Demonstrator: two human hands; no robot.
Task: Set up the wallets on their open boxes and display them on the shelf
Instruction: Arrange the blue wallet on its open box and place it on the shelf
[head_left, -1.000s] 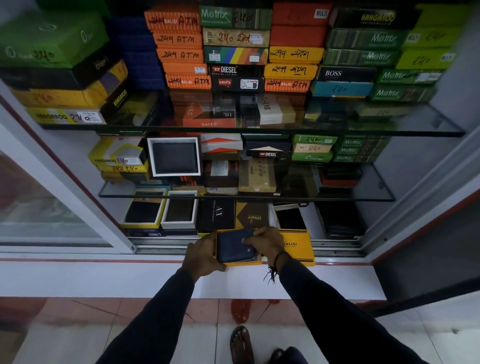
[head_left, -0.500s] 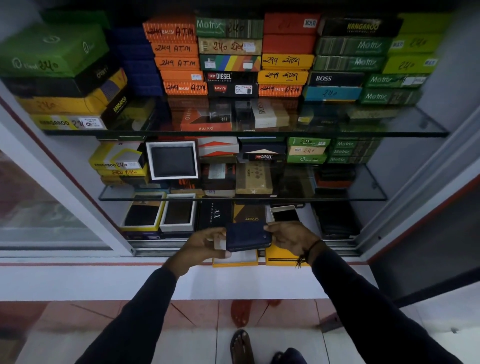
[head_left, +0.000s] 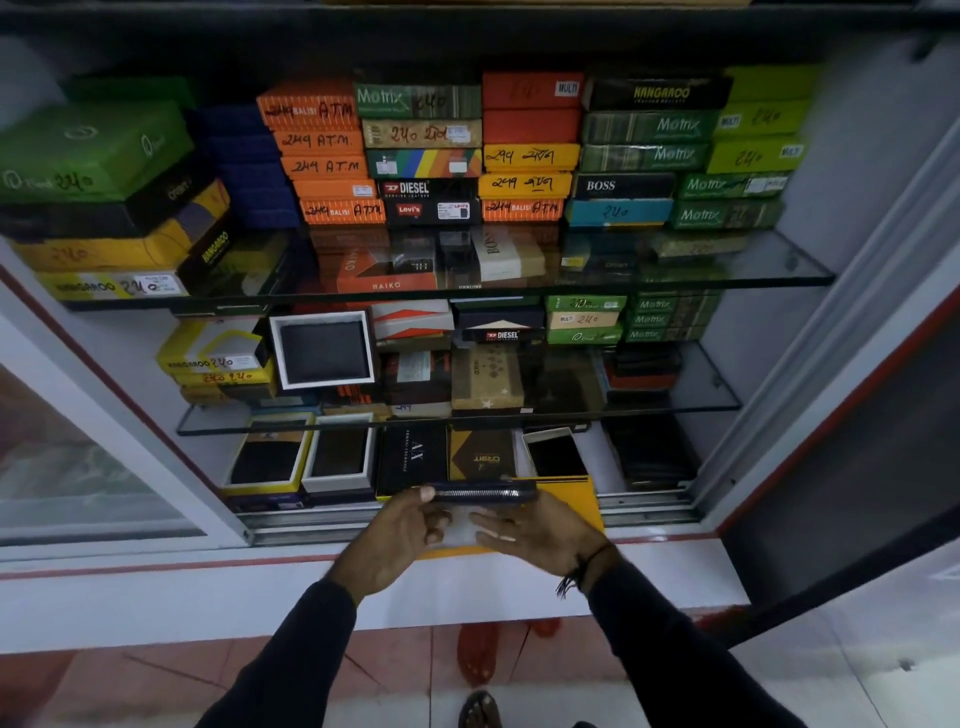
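A dark blue wallet is held edge-on between both hands, its zip edge facing me, above the cabinet's front sill. My left hand grips its left end and my right hand its right end. Under the hands lies an open yellow box, with a pale inner part showing between the fingers. On the bottom shelf, wallets lie in open boxes: a yellow-rimmed one and a white one. A white-framed boxed wallet stands propped on the middle glass shelf.
Stacked wallet boxes fill the top glass shelf and middle glass shelf. A black AX box and a brown box lie behind the hands. The sliding door track runs along the front. A sandalled foot is below.
The wallet was lifted off the yellow box and turned from flat to edge-on. The hands now hold it by its ends, slightly higher and closer to the shelf.
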